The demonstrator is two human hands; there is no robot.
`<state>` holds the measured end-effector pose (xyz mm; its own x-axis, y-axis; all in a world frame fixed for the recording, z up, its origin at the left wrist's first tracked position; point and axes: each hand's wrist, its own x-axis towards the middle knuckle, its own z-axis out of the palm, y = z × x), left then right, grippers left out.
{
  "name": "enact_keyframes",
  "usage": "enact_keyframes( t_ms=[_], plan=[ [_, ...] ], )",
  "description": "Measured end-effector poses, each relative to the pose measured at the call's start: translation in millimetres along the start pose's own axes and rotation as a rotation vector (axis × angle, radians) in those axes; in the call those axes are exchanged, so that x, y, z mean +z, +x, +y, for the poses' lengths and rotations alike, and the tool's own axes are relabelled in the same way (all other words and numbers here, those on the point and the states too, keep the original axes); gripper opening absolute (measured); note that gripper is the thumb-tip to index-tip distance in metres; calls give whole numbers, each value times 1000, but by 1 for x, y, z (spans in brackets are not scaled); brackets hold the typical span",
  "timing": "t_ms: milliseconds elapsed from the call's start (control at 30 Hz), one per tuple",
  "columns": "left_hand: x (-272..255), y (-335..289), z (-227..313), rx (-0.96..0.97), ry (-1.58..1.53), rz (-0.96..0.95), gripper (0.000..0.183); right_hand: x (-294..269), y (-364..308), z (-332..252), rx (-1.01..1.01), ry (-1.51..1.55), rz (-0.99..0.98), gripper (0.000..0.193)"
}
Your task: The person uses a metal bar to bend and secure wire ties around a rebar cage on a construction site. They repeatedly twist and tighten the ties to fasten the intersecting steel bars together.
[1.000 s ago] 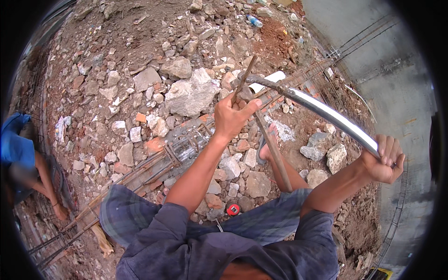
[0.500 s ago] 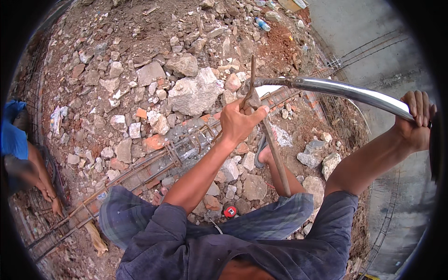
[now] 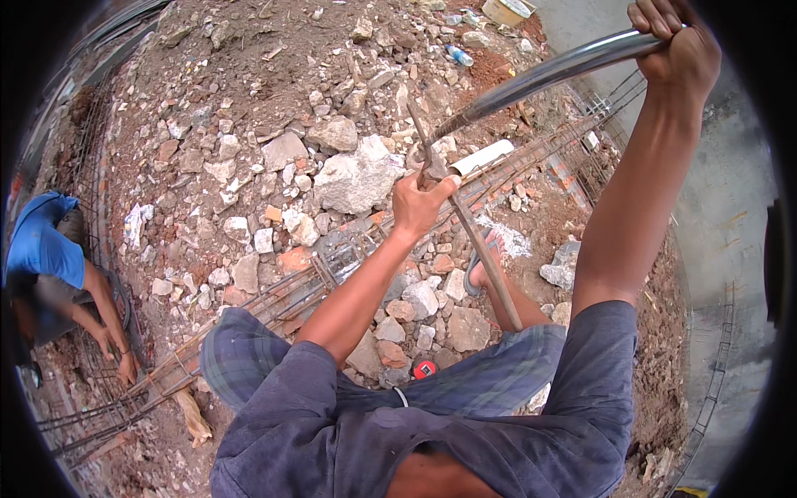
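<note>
My right hand (image 3: 677,50) is closed round the outer end of a long, shiny metal pipe (image 3: 564,70), raised at the upper right. The pipe's darker, rusty end reaches down to my left hand (image 3: 421,203). There my left hand is wrapped round a rusty metal bar (image 3: 490,261), close to where the pipe's end meets it. The bar slants from above that hand down to my right knee. How bar and pipe are joined is partly hidden by my fingers. A red round tape measure (image 3: 424,369) lies between my legs.
A rebar cage (image 3: 274,307) runs diagonally through a brick-edged trench. Broken concrete and stones (image 3: 357,178) cover the ground. A white pipe piece (image 3: 483,158) lies beyond my left hand. At the left, another person in a blue shirt (image 3: 50,241) bends over rebar. A concrete slab (image 3: 714,207) lies right.
My right hand has swung up and leftward with the pipe, which now slants upward more steeply. My left hand stays on the bar. The whole view has shifted a little.
</note>
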<state>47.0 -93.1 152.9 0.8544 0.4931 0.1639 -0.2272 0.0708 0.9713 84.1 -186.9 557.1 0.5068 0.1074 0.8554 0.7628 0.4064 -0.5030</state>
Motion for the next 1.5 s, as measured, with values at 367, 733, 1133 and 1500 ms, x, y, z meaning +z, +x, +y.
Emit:
enact_keyframes(
  t_ms=[367, 733, 1133, 1500],
  plan=[
    [68, -97, 4, 102, -41, 383, 70, -85, -33, -71, 199, 390, -255, 37],
    [97, -96, 18, -620, -854, -2, 63, -70, -62, -107, 117, 213, -172, 41],
    [88, -125, -15, -706, -880, -99, 64, -157, -167, -130, -21, 288, 104, 41],
    [80, -115, -35, -672, -970, -211, 65, -190, -244, -113, -132, 400, 239, 40]
  ],
)
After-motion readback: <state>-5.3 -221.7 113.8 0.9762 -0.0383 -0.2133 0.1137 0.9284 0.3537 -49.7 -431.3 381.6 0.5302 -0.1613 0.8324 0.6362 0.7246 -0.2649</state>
